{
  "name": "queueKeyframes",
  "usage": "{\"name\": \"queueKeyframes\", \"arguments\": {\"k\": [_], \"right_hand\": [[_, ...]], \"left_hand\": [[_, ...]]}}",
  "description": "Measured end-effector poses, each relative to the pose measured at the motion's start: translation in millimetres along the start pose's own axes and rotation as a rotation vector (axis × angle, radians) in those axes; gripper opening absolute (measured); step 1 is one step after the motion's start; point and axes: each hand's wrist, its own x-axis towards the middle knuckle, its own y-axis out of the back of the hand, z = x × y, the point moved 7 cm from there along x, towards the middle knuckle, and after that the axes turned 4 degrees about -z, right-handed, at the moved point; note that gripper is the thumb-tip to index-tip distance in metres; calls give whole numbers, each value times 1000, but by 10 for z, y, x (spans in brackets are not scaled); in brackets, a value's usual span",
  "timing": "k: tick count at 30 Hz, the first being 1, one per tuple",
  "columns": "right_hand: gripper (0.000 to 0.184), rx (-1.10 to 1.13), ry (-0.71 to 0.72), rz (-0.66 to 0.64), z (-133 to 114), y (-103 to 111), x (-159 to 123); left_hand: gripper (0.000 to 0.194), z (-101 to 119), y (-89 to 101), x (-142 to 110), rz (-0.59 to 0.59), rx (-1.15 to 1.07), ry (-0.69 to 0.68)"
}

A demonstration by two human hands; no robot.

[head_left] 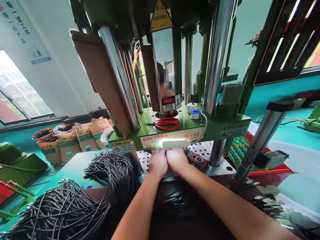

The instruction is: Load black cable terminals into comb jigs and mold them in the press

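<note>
My left hand (159, 162) and my right hand (177, 158) are side by side, thumbs touching, at the opening of a green press (180, 130). The fingers of both are curled in, with their tips hidden beneath the press's upper plate. What they hold cannot be made out. Below them is a metal bed (203, 150) full of small holes. To the right of my right hand sits a dark block (198, 161) with a round knob. Black cables (175, 196) lie blurred between my forearms.
Bundles of black cables (62, 210) heap on the left table. Red-handled scissors (167, 123) and a solder spool (195, 114) lie on the press plate. Steel columns (120, 76) and a cardboard sheet (100, 80) flank the opening. A green button panel (240, 153) stands right.
</note>
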Motion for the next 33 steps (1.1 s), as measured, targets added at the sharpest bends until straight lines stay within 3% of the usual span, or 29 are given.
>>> {"name": "queueKeyframes", "arguments": {"k": [5,9,13,16,33], "right_hand": [[20,55,-28,7,-47,17,5],[18,122,-41,73,214,38,-92],[25,158,-181,146,726,15,-278],[31,181,-209,149,886,-30,-351],[26,274,-131,65,721,-146,-200]], "left_hand": [[36,-109,-41,35,-43,-12,-8],[41,-111,-29,65,-54,21,21],[44,177,-56,100,-60,67,-55],[45,417,-132,132,-101,100,-132],[44,509,-165,243,-165,192,-169]]}}
